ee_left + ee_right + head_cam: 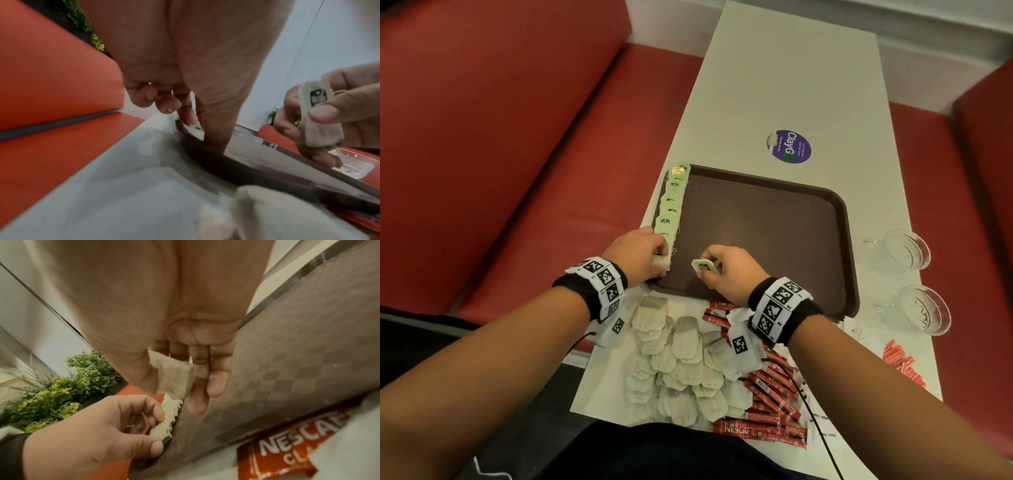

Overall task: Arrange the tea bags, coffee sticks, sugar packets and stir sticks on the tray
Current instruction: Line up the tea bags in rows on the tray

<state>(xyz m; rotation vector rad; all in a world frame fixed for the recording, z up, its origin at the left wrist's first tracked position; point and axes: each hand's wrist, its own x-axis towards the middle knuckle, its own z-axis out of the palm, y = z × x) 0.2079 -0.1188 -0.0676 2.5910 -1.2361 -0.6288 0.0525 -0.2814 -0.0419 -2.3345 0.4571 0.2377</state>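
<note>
A brown tray (763,219) lies on the white table. Along its left edge runs a row of green-tagged tea bags (671,205). At the near end of that row my left hand (655,262) pinches a tea bag (164,423) between thumb and index finger, against the tray rim (246,170). My right hand (710,270) hovers over the tray's near part and holds another tea bag (703,265), also seen as the tagged bag (316,113), between thumb and fingers. Loose tea bags (678,370) and red coffee sticks (767,387) are heaped in front of the tray.
Two glass cups (904,250) stand right of the tray. Red stir sticks (900,363) and white packets (859,332) lie near them. Red bench seats (517,154) flank the table. A purple sticker (789,146) marks the far tabletop.
</note>
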